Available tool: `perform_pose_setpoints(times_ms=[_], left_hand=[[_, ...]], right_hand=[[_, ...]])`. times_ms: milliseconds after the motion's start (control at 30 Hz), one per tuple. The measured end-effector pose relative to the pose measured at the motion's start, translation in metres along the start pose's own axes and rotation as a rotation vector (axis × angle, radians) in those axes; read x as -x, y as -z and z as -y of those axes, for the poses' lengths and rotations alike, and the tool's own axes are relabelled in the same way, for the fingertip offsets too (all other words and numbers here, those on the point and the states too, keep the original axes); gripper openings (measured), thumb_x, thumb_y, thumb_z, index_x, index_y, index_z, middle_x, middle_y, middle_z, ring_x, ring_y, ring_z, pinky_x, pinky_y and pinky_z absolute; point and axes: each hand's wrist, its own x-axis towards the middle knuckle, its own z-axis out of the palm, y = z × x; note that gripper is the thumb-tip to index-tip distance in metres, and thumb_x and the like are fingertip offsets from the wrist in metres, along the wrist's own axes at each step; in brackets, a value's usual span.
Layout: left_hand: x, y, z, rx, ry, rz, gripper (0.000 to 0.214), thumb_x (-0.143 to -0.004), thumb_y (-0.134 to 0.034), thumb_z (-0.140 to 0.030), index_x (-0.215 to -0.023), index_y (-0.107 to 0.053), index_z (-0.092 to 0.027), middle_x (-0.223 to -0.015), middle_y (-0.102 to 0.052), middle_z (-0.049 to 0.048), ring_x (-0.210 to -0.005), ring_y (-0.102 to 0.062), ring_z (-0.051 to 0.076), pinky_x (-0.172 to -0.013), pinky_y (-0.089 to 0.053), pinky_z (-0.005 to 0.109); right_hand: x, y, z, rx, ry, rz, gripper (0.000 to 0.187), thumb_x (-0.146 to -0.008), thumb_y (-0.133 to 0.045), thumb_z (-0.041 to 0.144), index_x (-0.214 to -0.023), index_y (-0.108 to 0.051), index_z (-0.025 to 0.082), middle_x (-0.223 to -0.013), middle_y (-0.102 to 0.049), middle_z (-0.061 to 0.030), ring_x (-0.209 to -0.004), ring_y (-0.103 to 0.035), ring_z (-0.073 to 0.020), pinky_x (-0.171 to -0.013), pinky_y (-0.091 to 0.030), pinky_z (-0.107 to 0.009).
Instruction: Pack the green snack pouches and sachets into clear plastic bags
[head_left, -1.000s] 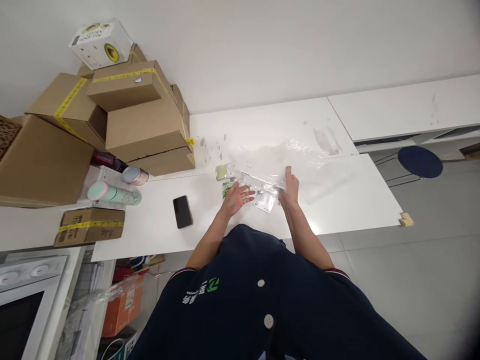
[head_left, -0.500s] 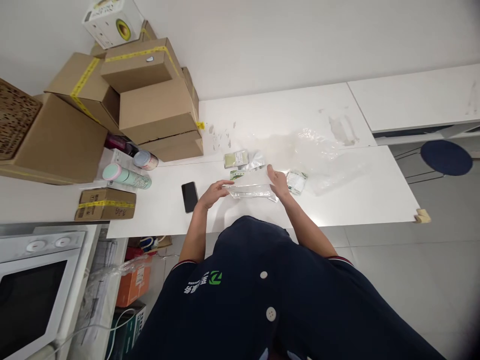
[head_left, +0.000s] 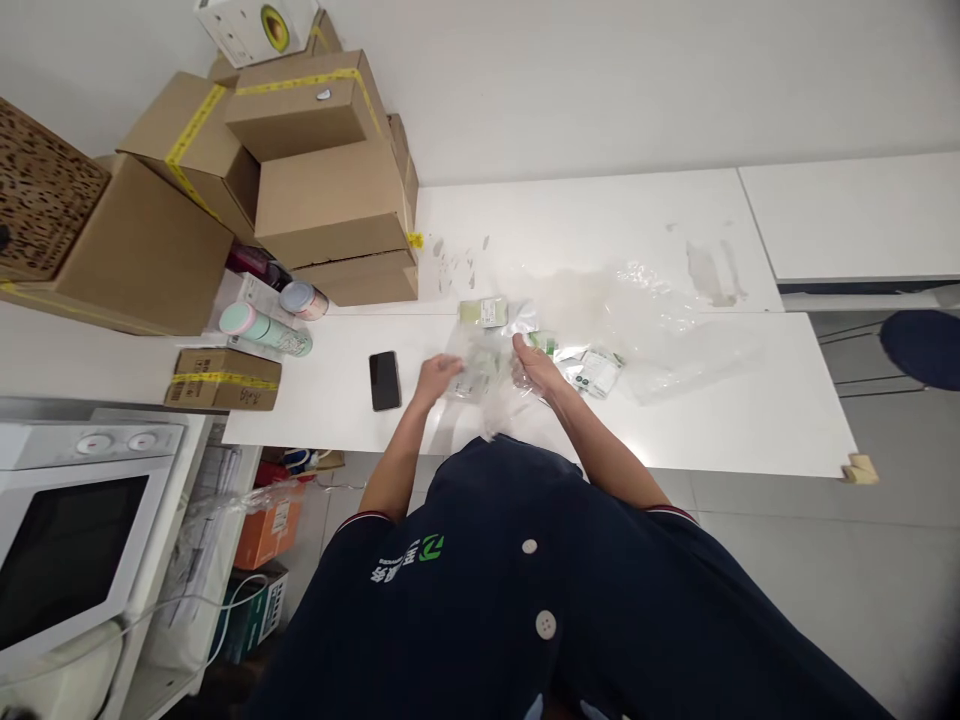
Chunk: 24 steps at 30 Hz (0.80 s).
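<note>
A clear plastic bag hangs crumpled between my hands at the table's front edge. My right hand is closed on its right side, thumb uppermost. At the bag's left side, my left hand has its fingers curled in on the film; its fingertips are slightly blurred. Behind the bag lie a pale green labelled packet and a silvery pouch. A green and white packet shows just past my right hand, and a white printed packet lies to its right.
A black phone lies left of my left hand. Large clear plastic wrap spreads across the table's right part. Stacked cardboard boxes, a mint green bottle and a lidded can stand at left. A microwave is lower left.
The flat, stretched plastic has become crumpled and hangs lower, baring packets behind it. My right hand has turned and moved slightly left; my left fingers have curled in. The view has shifted a little.
</note>
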Motion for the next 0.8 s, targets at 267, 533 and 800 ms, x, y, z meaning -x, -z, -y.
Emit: perform_pose_setpoints(times_ms=[267,533,800], left_hand=[[-0.032,0.028,-0.018,-0.477,-0.104,-0.472,0.038,-0.092,-0.049,-0.037,-0.125,-0.055,-0.022,-0.127,-0.054,0.0138,-0.124,-0.042,0.031,-0.103,-0.034,0.047],[0.033,-0.038,0.064,-0.793,0.071,0.079,0.045,-0.09,-0.047,-0.046,-0.134,-0.053,-0.038,-0.147,-0.037,0.0083,-0.132,-0.032,0.038,-0.103,-0.03,0.058],[-0.031,0.008,0.063,-0.506,0.286,-0.269,0.086,-0.084,-0.055,-0.053,-0.154,-0.015,-0.022,-0.137,-0.047,0.0226,-0.121,-0.05,0.036,-0.098,-0.036,0.05]], right_hand=[[-0.024,-0.003,-0.048,-0.181,-0.12,0.015,0.041,-0.086,-0.055,0.054,-0.096,-0.066,0.016,-0.045,-0.037,0.0088,-0.04,-0.031,-0.0073,-0.041,-0.033,-0.019],[-0.045,-0.05,-0.089,0.165,-0.121,0.109,0.032,-0.09,-0.048,0.026,-0.117,-0.065,0.02,-0.068,-0.061,-0.0003,-0.054,-0.048,-0.0099,-0.056,-0.045,-0.021],[-0.046,-0.043,-0.081,0.382,-0.239,0.266,0.035,-0.086,-0.053,0.024,-0.118,-0.066,0.016,-0.053,-0.057,-0.0005,-0.042,-0.043,-0.0117,-0.047,-0.043,-0.025]])
